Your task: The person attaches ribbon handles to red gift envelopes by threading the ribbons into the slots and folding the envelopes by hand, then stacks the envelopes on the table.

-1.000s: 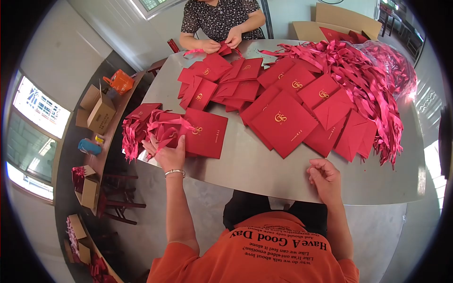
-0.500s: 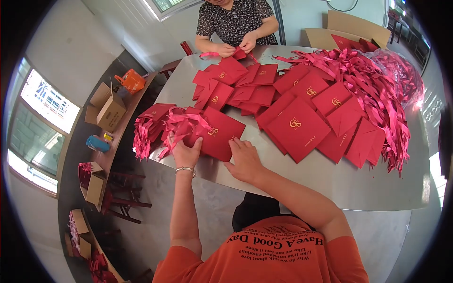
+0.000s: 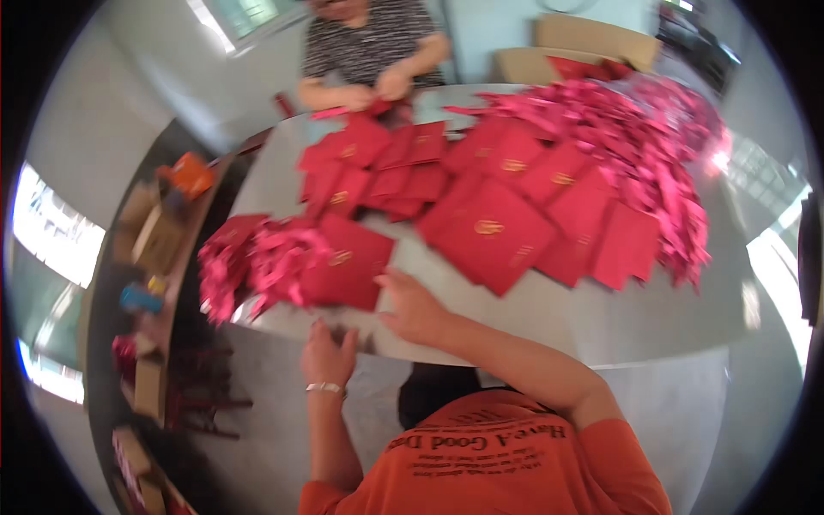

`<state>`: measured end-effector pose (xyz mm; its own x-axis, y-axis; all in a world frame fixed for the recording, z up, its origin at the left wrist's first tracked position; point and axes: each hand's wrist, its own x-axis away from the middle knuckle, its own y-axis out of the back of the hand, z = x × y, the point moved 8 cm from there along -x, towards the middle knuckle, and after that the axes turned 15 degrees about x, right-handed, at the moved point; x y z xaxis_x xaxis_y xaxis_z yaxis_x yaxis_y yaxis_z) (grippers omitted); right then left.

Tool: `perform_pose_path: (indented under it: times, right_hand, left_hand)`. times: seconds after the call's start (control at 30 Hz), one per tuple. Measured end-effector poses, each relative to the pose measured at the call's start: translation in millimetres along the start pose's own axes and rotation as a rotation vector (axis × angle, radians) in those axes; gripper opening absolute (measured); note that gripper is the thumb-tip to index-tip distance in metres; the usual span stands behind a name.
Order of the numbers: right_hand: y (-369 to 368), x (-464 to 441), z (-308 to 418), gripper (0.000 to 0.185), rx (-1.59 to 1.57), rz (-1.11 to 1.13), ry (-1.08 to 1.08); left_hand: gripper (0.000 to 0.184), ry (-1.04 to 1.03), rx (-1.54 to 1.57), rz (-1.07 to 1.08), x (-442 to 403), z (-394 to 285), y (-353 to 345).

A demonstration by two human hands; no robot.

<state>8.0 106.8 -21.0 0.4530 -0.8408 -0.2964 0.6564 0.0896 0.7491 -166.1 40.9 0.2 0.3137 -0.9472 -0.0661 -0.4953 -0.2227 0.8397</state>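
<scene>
My left hand is over the table's near edge, just below a bunch of pink ribbons, fingers apart and holding nothing. Close to the lower right corner of a red envelope bag with gold print is my right hand, its fingers extended and nothing visible in it. The ribbons lie over the left part of that bag stack. More red bags lie overlapped across the middle of the metal table, and a large heap of pink ribbons covers its right side. The frame is blurred.
Across the table a person holds a small red piece with both hands. Cardboard boxes, an orange bag and a blue item rest on a bench at left. A large open carton stands behind the table.
My left hand has moved off the ribbons toward the table's near edge. My right hand has come over from the right to the bag's side. The view has shifted.
</scene>
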Motion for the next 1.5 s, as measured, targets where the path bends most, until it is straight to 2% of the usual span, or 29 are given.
perform_pose_path:
  times: [0.03, 0.1, 0.23, 0.3, 0.33, 0.37, 0.43, 0.47, 0.53, 0.63, 0.8, 0.87, 1.03, 1.07, 1.13, 1.17, 1.23, 1.27, 1.37, 1.4, 1.43, 1.5]
  right_hand:
    - [3, 3, -3, 0.058, -0.028, 0.008, -0.013]
    - [20, 18, -8, 0.054, -0.051, -0.006, 0.018]
    - [105, 65, -29, 0.044, -0.056, -0.112, -0.096]
    - [143, 94, -63, 0.035, 0.064, -0.263, -0.100]
    - [171, 111, -76, 0.035, 0.236, -0.403, -0.121]
    - [199, 131, -84, 0.034, 0.407, -0.539, -0.139]
    - [238, 163, -103, 0.045, 0.658, -0.507, -0.353]
    - [246, 177, -108, 0.045, 0.668, -0.513, -0.353]
    - [256, 204, -123, 0.057, 0.965, -0.463, -0.526]
    - [258, 219, -129, 0.067, 0.936, -0.409, -0.474]
    - [233, 233, -161, 0.075, 1.008, -0.300, -0.367]
    - [234, 230, -151, 0.079, 1.055, -0.282, -0.337]
    - [273, 211, -134, 0.084, 0.979, -0.377, -0.486]
    - [276, 210, -136, 0.084, 0.992, -0.388, -0.491]
    - [263, 198, -147, 0.076, 1.106, -0.175, -0.411]
    - [263, 198, -151, 0.076, 1.120, -0.187, -0.415]
    - [250, 197, -148, 0.062, 1.271, -0.117, -0.293]
    - [251, 201, -138, 0.049, 1.414, -0.186, -0.168]
    - [252, 210, -140, 0.046, 1.325, -0.025, -0.213]
    - [259, 213, -132, 0.049, 1.258, -0.142, -0.169]
    - [252, 208, -132, 0.049, 1.256, -0.101, -0.151]
    - [278, 213, -147, 0.056, 0.945, -0.441, -0.614]
  left_hand:
    - [0.060, 0.074, 0.006, 0.112, 5, -12, -5]
    - [0.048, -0.257, 0.077, -0.039, 21, -48, -2]
    - [0.042, -0.428, 0.294, 0.058, 30, -102, -24]
    - [0.038, -0.671, 0.401, 0.153, 46, -143, -41]
    - [0.035, -0.818, 0.411, 0.172, 57, -165, -48]
    - [0.035, -0.826, 0.420, 0.172, 64, -180, -55]
    - [0.028, -0.932, 0.458, 0.338, 88, -215, -74]
    - [0.028, -0.941, 0.465, 0.336, 95, -225, -80]
    - [0.024, -1.009, 0.482, 0.476, 113, -244, -100]
    - [0.022, -1.016, 0.525, 0.591, 123, -261, -123]
    - [0.019, -1.052, 0.475, 0.601, 109, -293, -150]
    - [0.018, -1.142, 0.517, 0.625, 104, -307, -164]
    - [0.015, -1.307, 0.540, 0.474, 95, -320, -179]
    - [0.014, -1.332, 0.527, 0.419, 94, -320, -179]
    - [0.014, -1.356, 0.526, 0.405, 94, -319, -180]
    - [0.014, -1.361, 0.518, 0.398, 93, -317, -182]
    - [0.016, -1.365, 0.524, 0.391, 92, -317, -182]
    - [0.017, -1.365, 0.544, 0.389, 92, -316, -182]
    - [0.021, -1.343, 0.571, 0.401, 88, -312, -180]
    - [0.024, -1.343, 0.571, 0.406, 88, -311, -182]
    - [0.024, -1.305, 0.595, 0.407, 86, -307, -186]
    - [0.030, -1.326, 0.609, 0.373, 84, -308, -186]
